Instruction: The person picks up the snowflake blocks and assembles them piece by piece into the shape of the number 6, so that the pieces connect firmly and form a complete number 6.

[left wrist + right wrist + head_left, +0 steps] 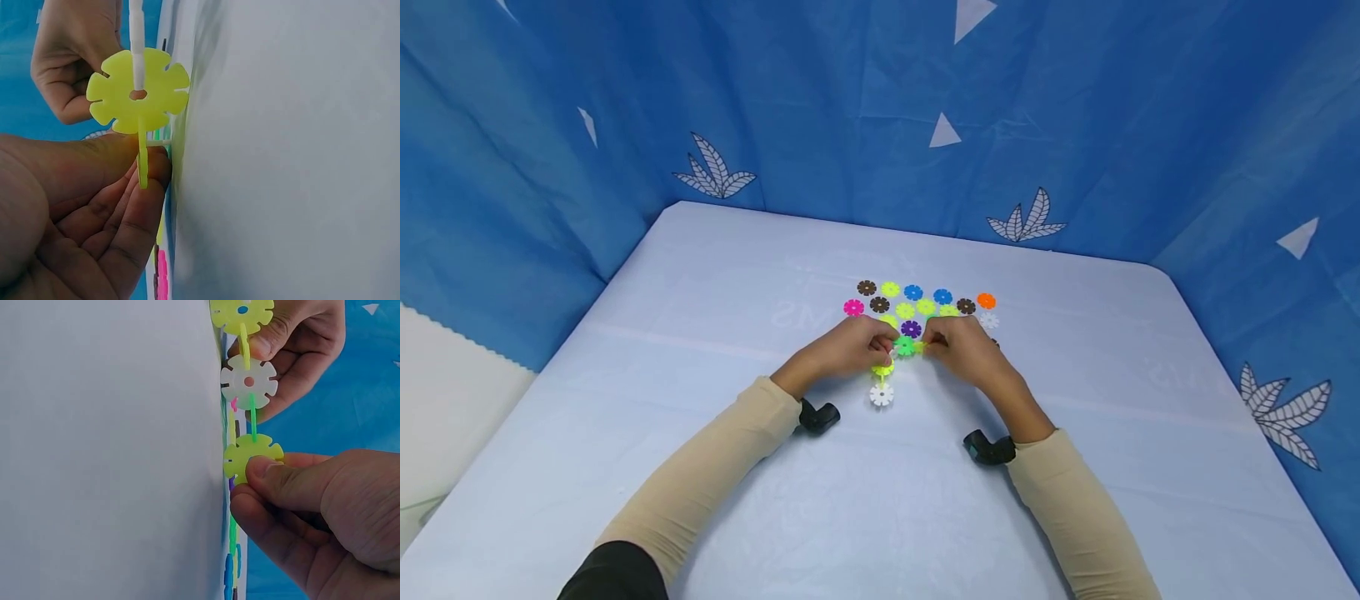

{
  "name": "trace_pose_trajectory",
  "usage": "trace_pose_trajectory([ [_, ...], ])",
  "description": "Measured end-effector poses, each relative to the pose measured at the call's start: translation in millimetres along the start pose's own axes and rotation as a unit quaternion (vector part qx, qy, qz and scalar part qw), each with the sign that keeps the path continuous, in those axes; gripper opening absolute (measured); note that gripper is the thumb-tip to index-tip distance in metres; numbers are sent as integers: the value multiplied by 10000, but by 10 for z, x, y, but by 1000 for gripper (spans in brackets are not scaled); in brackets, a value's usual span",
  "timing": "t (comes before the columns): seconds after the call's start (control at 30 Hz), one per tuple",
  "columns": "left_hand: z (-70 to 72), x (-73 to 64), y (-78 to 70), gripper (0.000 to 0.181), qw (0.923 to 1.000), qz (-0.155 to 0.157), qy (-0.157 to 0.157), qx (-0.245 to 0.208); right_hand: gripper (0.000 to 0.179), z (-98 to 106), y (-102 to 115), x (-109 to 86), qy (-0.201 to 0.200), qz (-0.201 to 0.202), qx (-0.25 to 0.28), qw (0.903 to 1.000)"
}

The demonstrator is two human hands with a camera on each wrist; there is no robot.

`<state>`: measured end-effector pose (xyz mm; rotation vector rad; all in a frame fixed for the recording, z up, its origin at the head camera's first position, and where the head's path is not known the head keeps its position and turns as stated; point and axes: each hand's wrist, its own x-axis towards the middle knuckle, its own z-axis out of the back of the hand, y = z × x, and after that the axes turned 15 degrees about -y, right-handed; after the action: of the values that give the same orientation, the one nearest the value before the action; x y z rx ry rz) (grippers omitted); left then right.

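Observation:
A chain of notched plastic discs, slotted together at right angles, hangs between my two hands above the table. My left hand (856,344) pinches an edge-on yellow disc (143,169) between thumb and fingers. Joined to that one is a face-on yellow disc (164,81), followed by a white disc (882,394) at the near end. On the other side come a translucent white disc (234,384) and a green disc (905,346). At the far end my right hand (962,350) pinches a yellow disc (236,461), its thumb covering part of the face.
Loose discs lie flat just beyond the hands, among them a pink disc (853,307), a purple disc (911,329), a blue disc (942,296) and an orange disc (987,301). They rest on a white-covered table (865,517), with a blue curtain (820,100) behind.

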<state>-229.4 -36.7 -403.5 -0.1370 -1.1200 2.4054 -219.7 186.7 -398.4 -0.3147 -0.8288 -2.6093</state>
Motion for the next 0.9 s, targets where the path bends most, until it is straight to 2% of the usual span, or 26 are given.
trace_pose_trajectory([
  [0.6, 2, 16, 18, 33, 9998, -96, 24, -166, 14, -31, 54, -2, -33, 138, -129, 9998],
  [0.9, -8, 2, 0, 33, 9999, 8, 56, -143, 12, -36, 21, -19, -126, 105, -103, 9998],
])
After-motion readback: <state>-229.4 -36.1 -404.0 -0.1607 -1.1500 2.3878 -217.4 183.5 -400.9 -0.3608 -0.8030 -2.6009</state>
